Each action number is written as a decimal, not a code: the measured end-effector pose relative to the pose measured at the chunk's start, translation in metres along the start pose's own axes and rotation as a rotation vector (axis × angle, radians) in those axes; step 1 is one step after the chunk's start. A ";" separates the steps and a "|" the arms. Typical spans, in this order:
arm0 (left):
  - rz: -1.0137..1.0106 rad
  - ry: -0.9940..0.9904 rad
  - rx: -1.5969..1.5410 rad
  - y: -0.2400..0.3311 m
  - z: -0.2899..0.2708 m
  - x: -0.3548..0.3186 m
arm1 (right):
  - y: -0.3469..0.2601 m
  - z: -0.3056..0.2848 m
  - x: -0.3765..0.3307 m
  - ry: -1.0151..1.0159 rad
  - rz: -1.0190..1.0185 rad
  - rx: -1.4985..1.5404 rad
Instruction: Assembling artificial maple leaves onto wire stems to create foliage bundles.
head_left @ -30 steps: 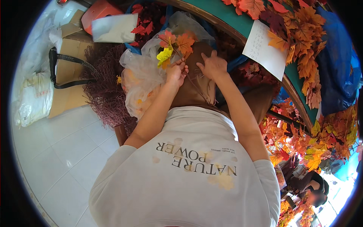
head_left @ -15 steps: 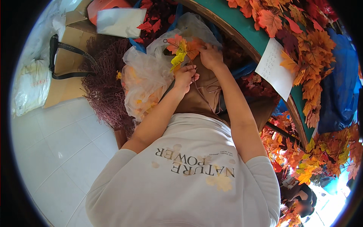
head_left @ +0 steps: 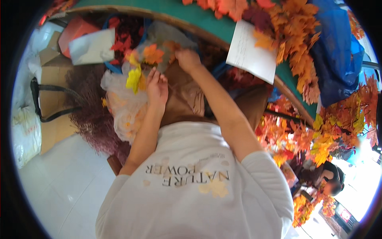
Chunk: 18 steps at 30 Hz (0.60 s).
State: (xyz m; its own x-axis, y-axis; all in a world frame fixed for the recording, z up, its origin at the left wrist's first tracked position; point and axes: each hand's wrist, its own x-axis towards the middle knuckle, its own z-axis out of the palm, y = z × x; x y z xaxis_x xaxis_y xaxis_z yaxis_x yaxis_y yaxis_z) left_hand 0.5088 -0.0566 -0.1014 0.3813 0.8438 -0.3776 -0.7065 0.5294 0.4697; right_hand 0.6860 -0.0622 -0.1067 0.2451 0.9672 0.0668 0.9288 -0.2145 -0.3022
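A sprig of artificial maple leaves, with a yellow leaf (head_left: 134, 81) and an orange leaf (head_left: 153, 54), is held up over my lap. My left hand (head_left: 158, 88) is closed, its fingertips pinching at the sprig's stem, though blur hides the exact grip. My right hand (head_left: 188, 60), also closed, pinches at another orange leaf (head_left: 172, 46) farther right. Thin brown stems (head_left: 197, 101) lie across the brown cloth (head_left: 177, 109) on my lap. Left of my left forearm bulges a clear plastic bag (head_left: 119, 97) with orange and yellow leaves inside.
A green table (head_left: 175, 8) with a wooden edge curves ahead, bearing a paper sheet (head_left: 252, 51) and orange leaf garlands (head_left: 298, 51). Purple-brown twigs (head_left: 89, 107) and a cardboard box (head_left: 55, 93) stand left. A blue bag (head_left: 338, 51) hangs right. Another person (head_left: 328, 175) sits at far right.
The whole view has shifted, so the scene sits farther left. The sprig has turned and its leaves have spread, while my left fingers have straightened somewhat.
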 end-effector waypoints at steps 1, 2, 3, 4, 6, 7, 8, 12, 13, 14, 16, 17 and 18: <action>-0.014 -0.085 -0.055 0.003 0.006 -0.001 | 0.002 -0.009 -0.007 0.127 0.034 0.020; -0.025 -0.169 -0.109 0.008 0.011 -0.003 | 0.004 -0.019 -0.020 0.253 0.060 0.045; 0.003 -0.202 -0.118 0.016 0.017 -0.002 | 0.008 -0.021 -0.030 0.210 0.099 0.071; -0.041 -0.215 -0.184 0.023 0.019 -0.005 | 0.011 -0.025 -0.042 0.156 0.141 0.099; -0.102 -0.281 -0.271 0.034 0.029 -0.010 | 0.010 -0.043 -0.074 0.173 0.273 0.690; -0.111 -0.289 -0.264 0.041 0.041 -0.013 | 0.006 -0.055 -0.094 0.185 0.280 0.693; -0.163 -0.334 -0.338 0.050 0.054 -0.018 | -0.004 -0.073 -0.116 0.137 0.275 0.894; -0.322 -0.620 -0.515 0.090 0.117 -0.042 | -0.059 -0.149 -0.179 -0.012 0.270 1.381; -0.343 -0.668 -0.533 0.102 0.131 -0.053 | -0.067 -0.159 -0.189 0.010 0.300 1.393; -0.335 -0.668 -0.512 0.111 0.145 -0.062 | -0.073 -0.167 -0.197 0.014 0.240 1.468; -0.392 -0.705 -0.568 0.124 0.167 -0.080 | -0.079 -0.172 -0.206 0.052 0.204 1.513; -0.455 -0.738 -0.644 0.128 0.173 -0.087 | -0.078 -0.169 -0.210 0.061 0.219 1.516; -0.431 -0.786 -0.619 0.129 0.178 -0.090 | -0.077 -0.168 -0.213 0.079 0.235 1.501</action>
State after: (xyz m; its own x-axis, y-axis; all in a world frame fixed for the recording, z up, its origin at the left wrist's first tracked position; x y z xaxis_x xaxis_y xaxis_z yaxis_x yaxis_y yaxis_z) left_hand 0.4899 -0.0486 0.1352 0.7879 0.5352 0.3047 -0.5163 0.8437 -0.1467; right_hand 0.6095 -0.2746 0.0623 0.4013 0.9120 -0.0844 -0.2534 0.0220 -0.9671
